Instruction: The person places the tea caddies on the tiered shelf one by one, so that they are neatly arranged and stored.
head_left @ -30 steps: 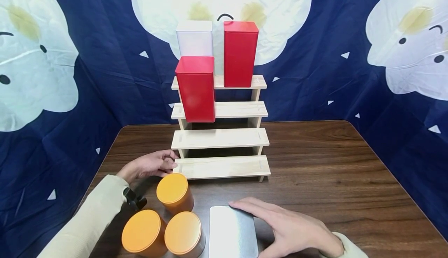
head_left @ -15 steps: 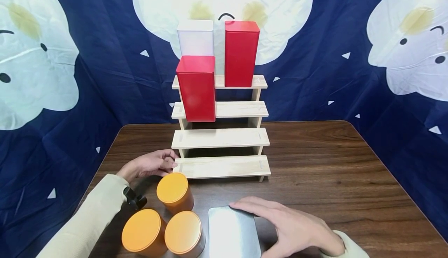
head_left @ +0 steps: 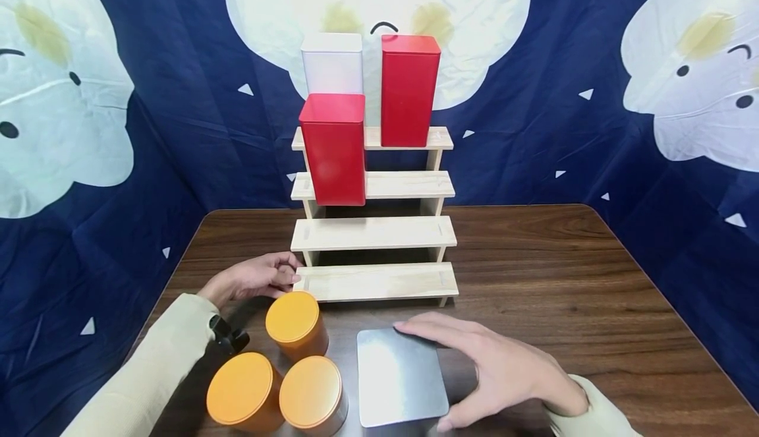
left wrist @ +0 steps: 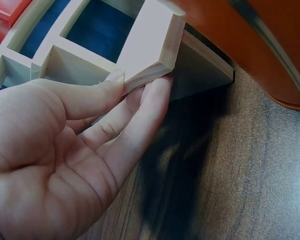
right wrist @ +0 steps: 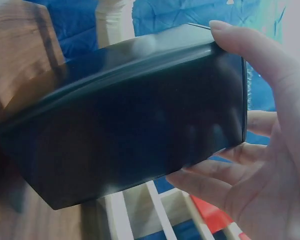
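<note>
My right hand (head_left: 492,364) holds a rectangular tin (head_left: 400,378) with a silvery top face. Its thumb and fingers span opposite edges. In the right wrist view the tin (right wrist: 125,120) shows dark, glossy sides and tilts, with the fingers along its lower edge. At the wooden step shelf (head_left: 379,283), my left hand (head_left: 263,275) pinches the left end of the lowest step. Up close in the left wrist view, thumb and fingertips grip that board end (left wrist: 152,45). Several fingers of the right hand are hidden in the head view.
Three orange round canisters (head_left: 292,318) stand between my left forearm and the tin. A red tin (head_left: 333,153) is on the second step from the top. Another red tin (head_left: 409,94) and a white tin (head_left: 332,61) occupy the top step. Blue cloth hangs behind the table.
My right hand has brought the tin slightly forward and right, so its whole top face now shows in the head view. The left hand has kept its place on the shelf.
</note>
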The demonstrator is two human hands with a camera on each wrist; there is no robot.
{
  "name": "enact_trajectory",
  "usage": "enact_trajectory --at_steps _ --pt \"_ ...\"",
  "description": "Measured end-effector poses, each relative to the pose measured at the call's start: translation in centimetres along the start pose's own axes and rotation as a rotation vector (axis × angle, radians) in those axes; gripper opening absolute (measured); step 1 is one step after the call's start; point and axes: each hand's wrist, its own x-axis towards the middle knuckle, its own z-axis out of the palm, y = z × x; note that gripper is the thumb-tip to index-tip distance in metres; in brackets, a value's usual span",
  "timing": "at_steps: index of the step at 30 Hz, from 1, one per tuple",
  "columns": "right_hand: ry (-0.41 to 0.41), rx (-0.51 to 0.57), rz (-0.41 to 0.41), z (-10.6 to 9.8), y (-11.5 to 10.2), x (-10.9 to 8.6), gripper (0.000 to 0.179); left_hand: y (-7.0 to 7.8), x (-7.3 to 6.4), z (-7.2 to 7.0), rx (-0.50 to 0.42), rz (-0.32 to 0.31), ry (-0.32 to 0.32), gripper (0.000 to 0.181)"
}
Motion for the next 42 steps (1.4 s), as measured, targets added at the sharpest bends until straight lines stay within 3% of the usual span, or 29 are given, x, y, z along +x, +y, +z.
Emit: enact_trajectory --at_steps 9,25,34,42 --pt "0.098 -0.039 -0.008 -2.4 -0.1 0.2 0.094 -0.1 0.0 0.0 -0.009 0.009 -0.002 0.025" --pt "0.136 -0.027 0.043 -4.8 0.7 1.6 0.092 -0.1 0.0 0.1 -0.037 0.012 -0.013 0.020" --pt "0.185 -0.024 0.003 -6.6 1.4 2.7 0.093 0.0 -0.3 0.1 -0.030 0.035 -0.027 0.025" --pt "0.239 -0.025 0.018 -8.4 1.9 3.3 0.095 -0.1 -0.3 0.1 -0.028 0.039 -0.024 0.025"
